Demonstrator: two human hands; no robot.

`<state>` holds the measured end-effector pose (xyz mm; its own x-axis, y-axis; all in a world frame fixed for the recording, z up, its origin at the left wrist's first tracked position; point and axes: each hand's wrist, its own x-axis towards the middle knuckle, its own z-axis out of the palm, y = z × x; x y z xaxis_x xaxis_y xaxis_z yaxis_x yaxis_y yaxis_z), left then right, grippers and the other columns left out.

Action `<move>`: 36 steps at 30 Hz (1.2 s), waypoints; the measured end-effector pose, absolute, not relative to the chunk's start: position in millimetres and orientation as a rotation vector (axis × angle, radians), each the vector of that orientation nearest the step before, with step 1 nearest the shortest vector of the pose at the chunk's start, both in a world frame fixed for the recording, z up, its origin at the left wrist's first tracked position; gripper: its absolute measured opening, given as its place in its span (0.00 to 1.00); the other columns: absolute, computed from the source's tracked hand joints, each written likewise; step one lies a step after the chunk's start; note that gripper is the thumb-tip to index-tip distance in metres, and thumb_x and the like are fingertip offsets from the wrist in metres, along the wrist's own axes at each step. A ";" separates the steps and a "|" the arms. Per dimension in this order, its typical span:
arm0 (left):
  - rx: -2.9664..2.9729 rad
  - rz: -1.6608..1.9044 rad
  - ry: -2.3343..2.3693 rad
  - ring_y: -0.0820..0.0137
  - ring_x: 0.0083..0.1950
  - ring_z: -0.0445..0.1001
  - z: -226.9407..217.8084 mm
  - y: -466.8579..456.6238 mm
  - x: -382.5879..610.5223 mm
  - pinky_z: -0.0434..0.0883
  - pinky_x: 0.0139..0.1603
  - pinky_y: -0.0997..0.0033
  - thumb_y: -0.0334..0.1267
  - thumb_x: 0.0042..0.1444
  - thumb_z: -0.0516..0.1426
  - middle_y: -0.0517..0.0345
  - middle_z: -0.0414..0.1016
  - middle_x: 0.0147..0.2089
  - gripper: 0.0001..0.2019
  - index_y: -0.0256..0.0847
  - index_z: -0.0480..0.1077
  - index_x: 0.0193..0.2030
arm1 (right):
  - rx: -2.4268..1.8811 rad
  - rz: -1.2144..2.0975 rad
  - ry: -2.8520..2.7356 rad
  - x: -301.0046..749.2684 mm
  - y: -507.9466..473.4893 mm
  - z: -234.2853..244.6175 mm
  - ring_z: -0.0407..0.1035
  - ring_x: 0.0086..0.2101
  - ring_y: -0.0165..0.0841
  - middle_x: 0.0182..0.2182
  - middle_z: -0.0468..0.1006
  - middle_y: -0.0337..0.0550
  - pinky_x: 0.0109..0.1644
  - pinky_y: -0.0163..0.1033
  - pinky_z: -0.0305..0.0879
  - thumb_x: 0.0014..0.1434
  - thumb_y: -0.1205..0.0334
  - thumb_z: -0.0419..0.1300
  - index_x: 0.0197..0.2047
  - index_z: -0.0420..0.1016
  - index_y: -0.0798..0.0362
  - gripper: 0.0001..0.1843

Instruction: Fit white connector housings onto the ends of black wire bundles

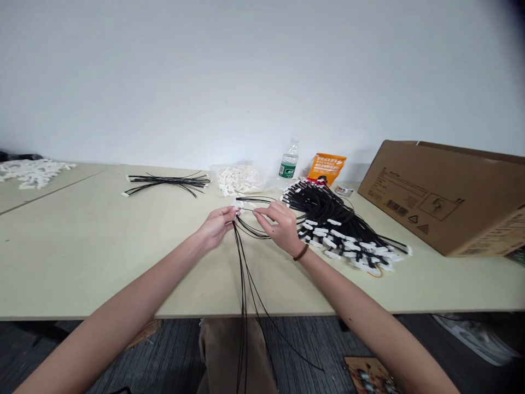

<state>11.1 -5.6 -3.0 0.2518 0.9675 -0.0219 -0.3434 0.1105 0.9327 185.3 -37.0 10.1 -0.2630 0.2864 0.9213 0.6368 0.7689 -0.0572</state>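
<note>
My left hand (217,225) is closed in a pinch on a small white connector (238,207) and a bundle of thin black wires (245,284) that hangs over the table's front edge to my lap. My right hand (279,225) is closed too, pinching one black wire end close to the connector. A loop of the same wires curves between both hands. A big heap of finished black wires with white connectors (342,232) lies just right of my right hand.
A clear bag of white connectors (238,179) sits behind my hands. Loose black wires (168,183) lie at back left. A water bottle (289,161), an orange packet (326,167) and a tipped cardboard box (447,197) stand at right. More white parts (30,171) far left.
</note>
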 end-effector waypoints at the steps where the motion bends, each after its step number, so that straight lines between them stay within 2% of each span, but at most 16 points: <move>1: 1.002 1.131 0.802 0.76 0.34 0.65 -2.8 -5.6 11.1 0.62 0.40 0.73 0.36 0.40 0.63 0.57 0.70 0.33 0.09 0.35 0.72 0.29 | -0.711 -0.389 -1.855 185.4 -37.0 10.0 0.62 0.26 0.29 0.20 0.68 0.39 0.32 0.36 0.59 0.59 0.64 0.55 0.32 0.74 0.53 0.07; 20: 1.007 1.143 0.822 0.77 0.33 0.65 -2.4 -6.7 11.7 0.61 0.40 0.74 0.36 0.40 0.63 0.57 0.70 0.32 0.07 0.35 0.72 0.27 | -0.758 -0.370 -1.879 186.3 -34.2 7.8 0.62 0.27 0.30 0.21 0.67 0.40 0.33 0.36 0.60 0.59 0.63 0.54 0.31 0.73 0.53 0.08; 29: 1.040 1.134 0.905 0.74 0.34 0.67 -4.0 -8.5 12.3 0.60 0.40 0.72 0.39 0.39 0.64 0.55 0.73 0.33 0.10 0.36 0.74 0.28 | -0.844 -0.282 -2.037 183.4 -31.5 1.3 0.66 0.31 0.29 0.28 0.71 0.42 0.35 0.33 0.62 0.61 0.65 0.50 0.36 0.73 0.53 0.10; 36: 1.082 1.086 0.884 0.74 0.34 0.67 -5.4 -11.5 15.5 0.61 0.40 0.72 0.41 0.37 0.65 0.54 0.74 0.33 0.12 0.35 0.74 0.27 | -0.888 -0.382 -2.038 178.1 -33.7 -1.5 0.67 0.33 0.30 0.29 0.73 0.43 0.38 0.34 0.62 0.62 0.65 0.50 0.32 0.73 0.53 0.11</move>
